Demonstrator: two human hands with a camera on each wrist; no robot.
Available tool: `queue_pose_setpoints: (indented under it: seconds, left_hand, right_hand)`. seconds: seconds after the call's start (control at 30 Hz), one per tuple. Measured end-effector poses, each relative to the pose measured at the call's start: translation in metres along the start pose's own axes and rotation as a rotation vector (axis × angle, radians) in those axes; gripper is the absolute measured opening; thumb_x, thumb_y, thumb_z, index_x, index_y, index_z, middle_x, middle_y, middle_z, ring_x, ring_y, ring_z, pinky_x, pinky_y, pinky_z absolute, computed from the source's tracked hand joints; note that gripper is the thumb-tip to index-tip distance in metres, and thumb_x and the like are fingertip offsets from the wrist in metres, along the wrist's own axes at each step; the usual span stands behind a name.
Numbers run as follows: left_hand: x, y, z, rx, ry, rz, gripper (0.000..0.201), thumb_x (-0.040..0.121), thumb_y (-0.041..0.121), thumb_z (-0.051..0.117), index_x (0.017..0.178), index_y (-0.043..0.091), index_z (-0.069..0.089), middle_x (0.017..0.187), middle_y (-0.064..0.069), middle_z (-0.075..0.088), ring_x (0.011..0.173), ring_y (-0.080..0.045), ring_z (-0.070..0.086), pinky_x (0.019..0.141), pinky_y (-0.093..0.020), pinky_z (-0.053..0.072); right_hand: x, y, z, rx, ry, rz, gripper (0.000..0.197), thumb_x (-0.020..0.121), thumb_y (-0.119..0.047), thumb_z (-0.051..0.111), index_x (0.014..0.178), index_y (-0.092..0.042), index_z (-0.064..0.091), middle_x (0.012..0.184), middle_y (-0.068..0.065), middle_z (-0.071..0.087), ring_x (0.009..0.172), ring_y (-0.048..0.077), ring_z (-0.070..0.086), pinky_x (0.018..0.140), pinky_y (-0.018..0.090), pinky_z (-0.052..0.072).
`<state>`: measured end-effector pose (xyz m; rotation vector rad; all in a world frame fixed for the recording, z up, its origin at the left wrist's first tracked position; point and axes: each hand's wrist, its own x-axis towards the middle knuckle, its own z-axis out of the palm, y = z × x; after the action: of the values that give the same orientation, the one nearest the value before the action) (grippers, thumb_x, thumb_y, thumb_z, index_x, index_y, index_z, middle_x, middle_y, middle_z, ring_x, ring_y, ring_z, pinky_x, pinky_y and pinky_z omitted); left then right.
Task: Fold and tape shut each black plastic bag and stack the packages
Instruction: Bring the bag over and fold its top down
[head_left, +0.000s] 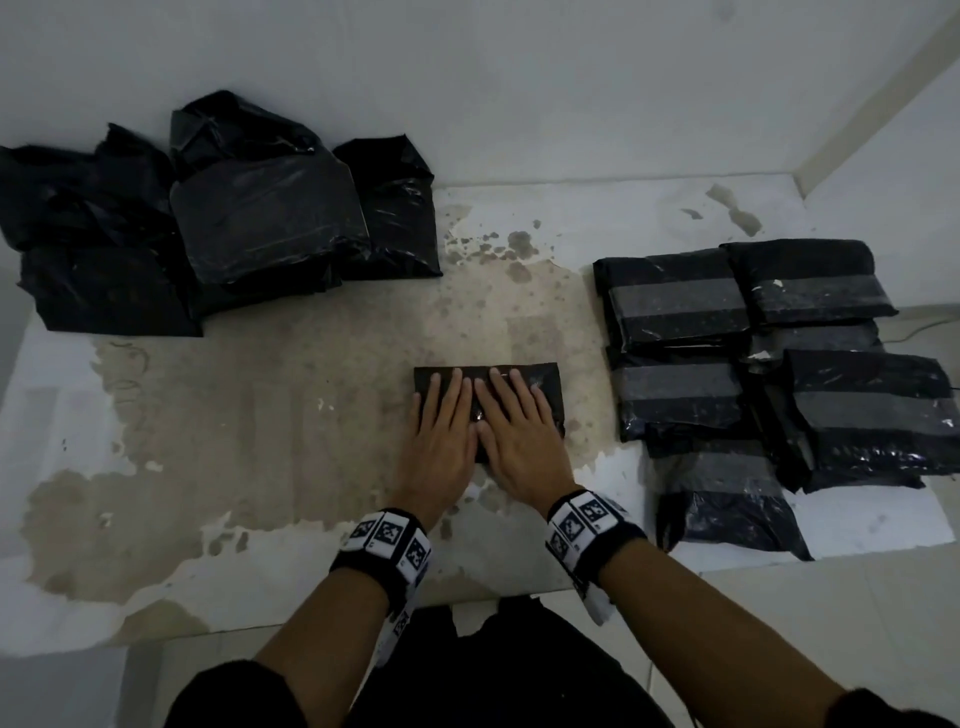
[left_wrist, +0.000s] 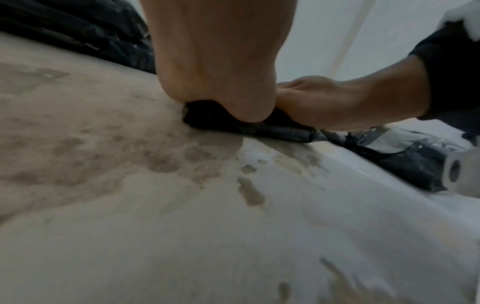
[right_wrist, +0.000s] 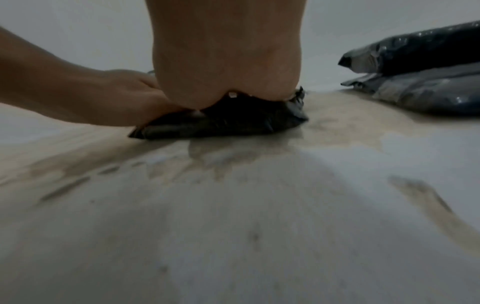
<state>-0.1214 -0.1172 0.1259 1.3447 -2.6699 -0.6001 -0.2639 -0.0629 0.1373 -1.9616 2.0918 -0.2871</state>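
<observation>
Both hands press flat, fingers spread straight: left hand (head_left: 443, 434) and right hand (head_left: 519, 431) side by side on the folded bag (head_left: 543, 384) at mid-desk (head_left: 260, 441). Its long axis runs left-right; the taped stack (head_left: 769, 364) lies nearer the right hand.

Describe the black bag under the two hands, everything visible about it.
The folded black bag is a small, flat rectangle of glossy, wrinkled black plastic, lying flat on the stained table near its front middle. The left hand and right hand press on it side by side, fingers straight, covering most of its top. No tape shows on what is visible. It lies apart from the other bags.
</observation>
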Motion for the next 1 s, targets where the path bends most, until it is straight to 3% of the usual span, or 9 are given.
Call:
queue_pose_setpoints:
  seconds: [0.17,0.33,0.43,0.6,0.7,0.83,0.93,1.0]
  left_hand:
    - [0.003,-0.009,0.004,0.029,-0.033,-0.028,0.066,0.104,0.045,0.007,0.159,0.008,0.004,0.167,-0.013,-0.004,0.155,-0.027,-0.007,0.126,-0.046,0.000]
    - [0.000,-0.008,0.007,-0.032,-0.031,-0.110,0.071,0.103,0.047,0.006,0.158,0.001,0.002,0.166,-0.019,-0.004,0.155,-0.030,-0.005,0.126,-0.048,0.006]
    - [-0.002,-0.010,0.007,-0.067,-0.033,-0.158,0.080,0.100,0.055,-0.004,0.158,-0.001,0.002,0.166,-0.019,-0.003,0.155,-0.028,-0.002,0.126,-0.049,0.007]
    - [-0.011,-0.019,0.008,-0.046,-0.047,-0.200,0.081,0.095,0.062,-0.014,0.156,0.009,-0.010,0.168,-0.011,-0.005,0.156,-0.021,-0.004,0.125,-0.048,-0.007]
    - [-0.014,-0.022,0.007,-0.052,-0.062,-0.199,0.074,0.097,0.058,-0.010,0.155,0.013,-0.014,0.168,-0.007,-0.011,0.155,-0.020,-0.010,0.124,-0.048,-0.009]
    - [-0.017,-0.023,0.006,-0.073,-0.026,-0.201,0.069,0.099,0.052,-0.003,0.157,0.016,-0.011,0.167,-0.002,-0.012,0.154,-0.018,-0.014,0.124,-0.046,-0.013]
    - [-0.020,-0.025,0.007,-0.102,0.004,-0.202,0.068,0.099,0.050,-0.001,0.158,0.017,-0.007,0.167,0.002,-0.012,0.151,-0.015,-0.025,0.120,-0.038,-0.023]
    - [-0.021,-0.029,0.007,-0.096,0.027,-0.212,0.066,0.100,0.048,0.000,0.159,0.018,-0.004,0.168,0.002,-0.009,0.152,-0.017,-0.022,0.118,-0.035,-0.027]
  right_hand:
    - [0.000,0.017,0.004,-0.038,-0.035,0.034,0.062,0.108,-0.046,0.013,0.160,-0.015,0.026,0.167,0.013,0.021,0.156,0.027,0.015,0.126,0.048,0.014]
    - [-0.005,0.031,0.005,-0.001,-0.030,0.188,0.071,0.105,-0.049,0.002,0.161,-0.008,0.014,0.168,0.015,0.012,0.157,0.027,0.009,0.127,0.048,0.012]
    - [-0.008,0.033,0.007,0.020,-0.006,0.217,0.076,0.103,-0.053,-0.005,0.160,-0.006,0.009,0.169,0.014,0.008,0.157,0.026,0.006,0.127,0.048,0.007]
    - [-0.012,0.036,0.008,0.003,0.001,0.251,0.083,0.100,-0.059,-0.009,0.161,-0.005,0.007,0.169,0.013,0.004,0.157,0.027,0.002,0.127,0.048,0.000]
    - [-0.017,0.043,0.009,-0.011,0.018,0.265,0.082,0.101,-0.057,-0.010,0.161,-0.006,0.010,0.169,0.012,0.006,0.157,0.029,0.002,0.126,0.051,0.001]
    - [-0.022,0.047,0.012,-0.011,0.041,0.287,0.077,0.101,-0.056,-0.013,0.160,-0.010,0.006,0.169,0.008,0.001,0.156,0.026,-0.003,0.126,0.051,-0.002]
    - [-0.024,0.048,0.017,-0.017,0.051,0.307,0.074,0.102,-0.054,-0.012,0.160,-0.012,0.005,0.169,0.007,-0.001,0.157,0.026,-0.006,0.126,0.049,-0.006]
    - [-0.026,0.049,0.018,-0.008,0.059,0.313,0.074,0.102,-0.053,-0.011,0.161,-0.011,0.006,0.170,0.007,-0.003,0.157,0.025,-0.008,0.126,0.049,-0.007]
